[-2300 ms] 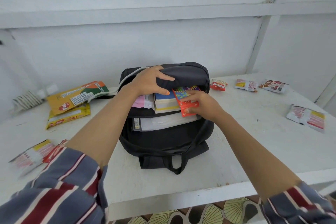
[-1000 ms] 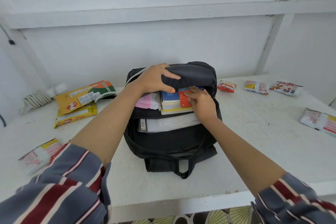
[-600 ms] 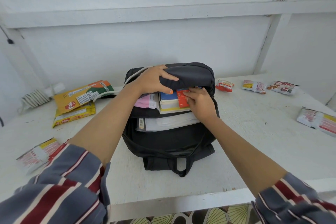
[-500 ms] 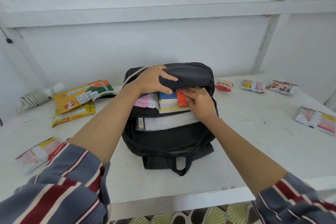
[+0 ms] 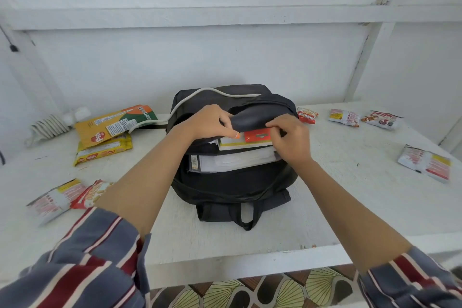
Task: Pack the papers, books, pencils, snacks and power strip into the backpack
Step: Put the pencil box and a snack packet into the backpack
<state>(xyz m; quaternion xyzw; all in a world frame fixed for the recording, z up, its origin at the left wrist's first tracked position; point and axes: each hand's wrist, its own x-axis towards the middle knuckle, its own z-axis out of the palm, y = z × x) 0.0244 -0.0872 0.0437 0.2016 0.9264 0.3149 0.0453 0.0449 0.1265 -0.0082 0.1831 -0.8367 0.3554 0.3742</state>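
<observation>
A black backpack (image 5: 232, 182) lies on the white table (image 5: 350, 182) with its mouth toward me. Inside I see stacked books (image 5: 232, 142), a red pencil box (image 5: 257, 135) on top of them, and a thick bundle of papers (image 5: 232, 161) below. My left hand (image 5: 210, 121) grips the backpack's upper flap (image 5: 252, 121) at its left. My right hand (image 5: 291, 139) pinches the same flap edge at its right, over the pencil box. A white power strip cable (image 5: 190, 100) runs over the backpack's top to the coiled power strip (image 5: 50, 125) at far left.
Yellow snack packs (image 5: 110, 125) lie left of the backpack, and more packets (image 5: 67, 197) sit near the front left. Small snack bags (image 5: 307, 115) (image 5: 345, 117) (image 5: 381, 120) line the back right. A packet (image 5: 425, 162) lies at far right. The table's front edge is close to me.
My right hand pushed the red pencil box deeper into the backpack, then let go and rose to the flap edge. The flap has come lower over the books. My left hand kept its grip.
</observation>
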